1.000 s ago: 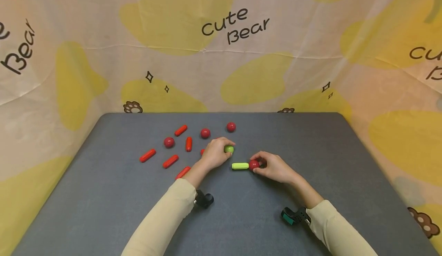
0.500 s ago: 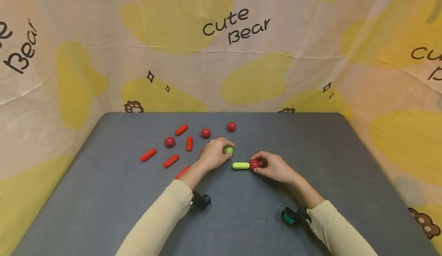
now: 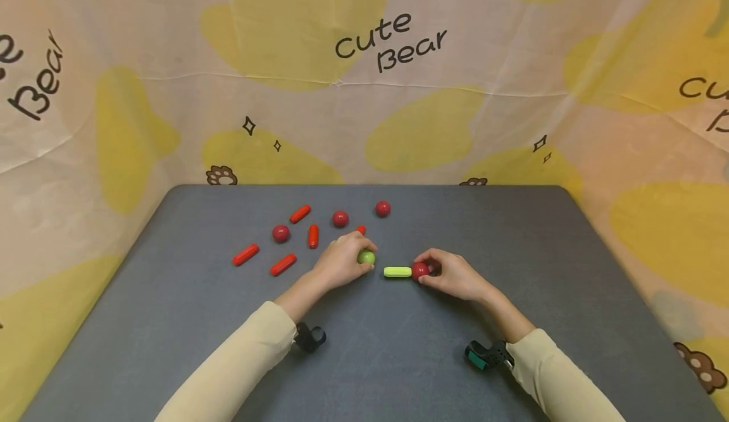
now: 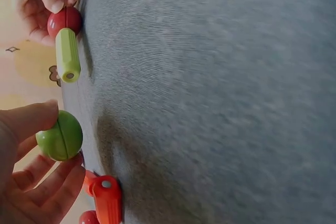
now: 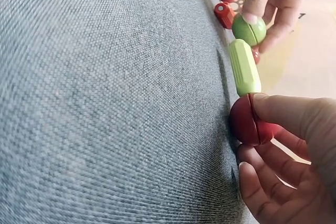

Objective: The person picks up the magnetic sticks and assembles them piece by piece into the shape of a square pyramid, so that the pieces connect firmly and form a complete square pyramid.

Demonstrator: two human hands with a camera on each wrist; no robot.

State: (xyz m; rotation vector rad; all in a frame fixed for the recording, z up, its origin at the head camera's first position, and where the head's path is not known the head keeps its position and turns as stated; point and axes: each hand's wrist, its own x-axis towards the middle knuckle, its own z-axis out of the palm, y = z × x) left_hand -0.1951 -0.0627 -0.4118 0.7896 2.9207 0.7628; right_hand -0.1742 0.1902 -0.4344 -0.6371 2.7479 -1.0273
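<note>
My left hand (image 3: 342, 261) pinches a green ball (image 3: 366, 257) between thumb and fingers; a seam runs round it in the left wrist view. To its right, my right hand (image 3: 455, 275) holds a dark red ball (image 3: 420, 271) in its fingertips. A light green ridged rod (image 3: 397, 272) is joined end-on to that red ball and points left toward the green one. In the left wrist view a gap shows between the green ball (image 4: 60, 136) and the rod (image 4: 67, 56), whose near end has a grey disc.
Several red rods lie left of and behind my left hand, among them one rod (image 3: 245, 255) at the far left and another (image 3: 283, 264) nearer. Loose red balls (image 3: 281, 233) sit farther back on the grey table (image 3: 512, 226). A printed cloth (image 3: 421, 112) encloses the table.
My left hand has drawn back left and toward me with the green ball, away from the rod. A red rod behind it now shows; one near its wrist is covered. My right hand holds still.
</note>
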